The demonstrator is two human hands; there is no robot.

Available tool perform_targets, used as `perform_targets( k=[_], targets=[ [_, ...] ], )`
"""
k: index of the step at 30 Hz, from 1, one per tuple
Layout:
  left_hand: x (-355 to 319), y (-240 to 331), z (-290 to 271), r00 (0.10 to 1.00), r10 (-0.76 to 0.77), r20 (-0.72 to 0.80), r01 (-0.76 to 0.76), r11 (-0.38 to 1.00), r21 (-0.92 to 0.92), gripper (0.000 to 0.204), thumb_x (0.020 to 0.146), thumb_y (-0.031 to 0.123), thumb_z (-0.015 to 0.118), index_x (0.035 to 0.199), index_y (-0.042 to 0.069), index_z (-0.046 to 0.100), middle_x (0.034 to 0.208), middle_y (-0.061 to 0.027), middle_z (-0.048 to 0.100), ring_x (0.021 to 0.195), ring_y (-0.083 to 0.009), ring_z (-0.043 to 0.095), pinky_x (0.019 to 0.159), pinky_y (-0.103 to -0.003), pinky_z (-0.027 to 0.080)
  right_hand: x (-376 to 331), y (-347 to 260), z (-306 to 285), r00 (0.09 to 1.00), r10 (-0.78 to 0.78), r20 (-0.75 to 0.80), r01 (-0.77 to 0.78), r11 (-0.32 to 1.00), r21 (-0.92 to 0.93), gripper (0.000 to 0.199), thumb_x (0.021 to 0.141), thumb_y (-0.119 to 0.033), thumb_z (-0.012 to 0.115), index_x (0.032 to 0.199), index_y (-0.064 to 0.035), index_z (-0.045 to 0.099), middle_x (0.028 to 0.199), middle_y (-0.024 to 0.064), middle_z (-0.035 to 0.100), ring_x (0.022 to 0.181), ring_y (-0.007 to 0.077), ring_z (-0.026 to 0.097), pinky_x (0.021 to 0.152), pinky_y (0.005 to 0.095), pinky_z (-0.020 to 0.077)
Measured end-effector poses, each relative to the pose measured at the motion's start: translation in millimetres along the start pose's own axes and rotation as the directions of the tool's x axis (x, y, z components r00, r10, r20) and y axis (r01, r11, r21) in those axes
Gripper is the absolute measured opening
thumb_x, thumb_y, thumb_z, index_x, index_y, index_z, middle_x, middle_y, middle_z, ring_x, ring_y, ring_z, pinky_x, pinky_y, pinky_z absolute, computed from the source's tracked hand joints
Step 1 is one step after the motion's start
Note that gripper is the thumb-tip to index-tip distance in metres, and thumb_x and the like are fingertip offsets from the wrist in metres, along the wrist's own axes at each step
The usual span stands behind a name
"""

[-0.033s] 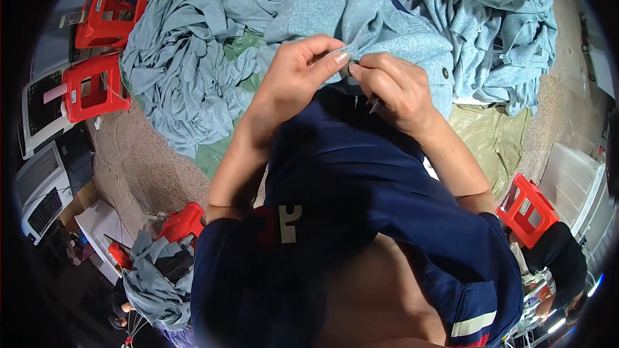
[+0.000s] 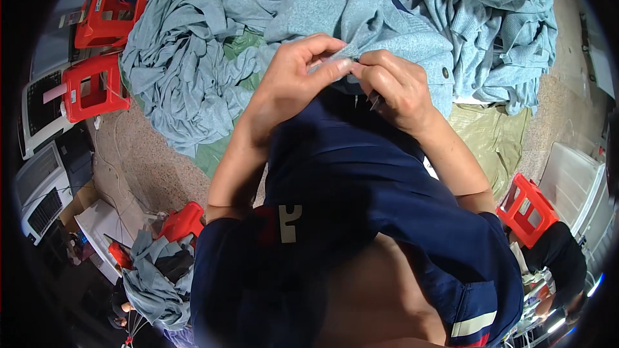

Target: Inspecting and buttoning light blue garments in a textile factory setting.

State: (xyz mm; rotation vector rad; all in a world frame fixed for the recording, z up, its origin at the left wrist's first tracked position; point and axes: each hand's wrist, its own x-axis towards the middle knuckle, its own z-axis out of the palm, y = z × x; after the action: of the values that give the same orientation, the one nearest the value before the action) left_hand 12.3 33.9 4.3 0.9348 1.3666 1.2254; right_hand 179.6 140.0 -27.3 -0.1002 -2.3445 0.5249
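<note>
Across my lap lies a light blue knitted cardigan (image 2: 412, 51) with a dark button (image 2: 445, 73) near its right edge. My left hand (image 2: 293, 80) is closed on the cardigan's edge, thumb and forefinger pinching the knit. Close against it, my right hand (image 2: 396, 87) is also closed, its fingertips at the same spot of the edge. A slim pointed metal tool (image 2: 374, 104) sticks out below the right hand's curled fingers; its other end is hidden in the palm. What lies between the touching fingertips is covered by the left thumb.
Heaps of blue knitwear lie at the far left (image 2: 187, 58) and far right (image 2: 496, 13) on green sheeting (image 2: 493, 138). Red plastic stools (image 2: 97, 87) stand at the left, another red stool (image 2: 529, 209) at the right. A person in black (image 2: 558, 258) is at the lower right.
My left thumb has shifted slightly right over the edge, covering a dark round button seen between the fingertips before. The right hand stays nearly in place.
</note>
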Motion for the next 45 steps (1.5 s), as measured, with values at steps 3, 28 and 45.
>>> perform_targets(
  k=[3,28,45],
  targets=[
    [0.7,-10.7,-3.6,0.993,0.121,0.013,-0.122,0.987,0.106,0.018,0.084,0.003,0.069,0.100,-0.004,0.063,0.091,0.0012,0.058,0.084,-0.0073,0.053,0.078,-0.021,0.043,2.4,-0.3,2.2,0.994,0.106,0.030,-0.108,0.988,0.106,0.018,0.071,-0.001,0.069,0.086,-0.0040,0.061,0.088,0.0085,0.060,0.065,0.0217,0.063,0.054,0.0292,0.0510],
    [3.6,-32.6,-8.8,0.855,0.509,0.094,-0.414,0.563,0.715,0.018,0.077,0.010,0.073,0.081,-0.002,0.060,0.069,-0.0124,0.055,0.060,-0.0297,0.054,0.054,-0.037,0.043,5.9,3.7,22.1,0.865,0.497,0.060,-0.482,0.794,0.370,0.019,0.066,0.010,0.067,0.079,-0.0006,0.059,0.074,0.0086,0.058,0.064,0.0219,0.062,0.054,0.0296,0.0472],
    [-33.6,-122.4,-80.0,0.888,0.223,-0.401,0.044,0.829,0.557,0.013,0.078,0.006,0.069,0.087,-0.001,0.063,0.085,-0.0083,0.062,0.083,-0.0225,0.059,0.078,-0.031,0.046,-72.8,53.9,-23.9,0.556,0.793,0.250,-0.830,0.544,0.120,0.032,0.070,0.006,0.066,0.099,-0.0058,0.064,0.090,0.0106,0.063,0.086,0.0313,0.063,0.073,0.0366,0.0504]
  ],
)
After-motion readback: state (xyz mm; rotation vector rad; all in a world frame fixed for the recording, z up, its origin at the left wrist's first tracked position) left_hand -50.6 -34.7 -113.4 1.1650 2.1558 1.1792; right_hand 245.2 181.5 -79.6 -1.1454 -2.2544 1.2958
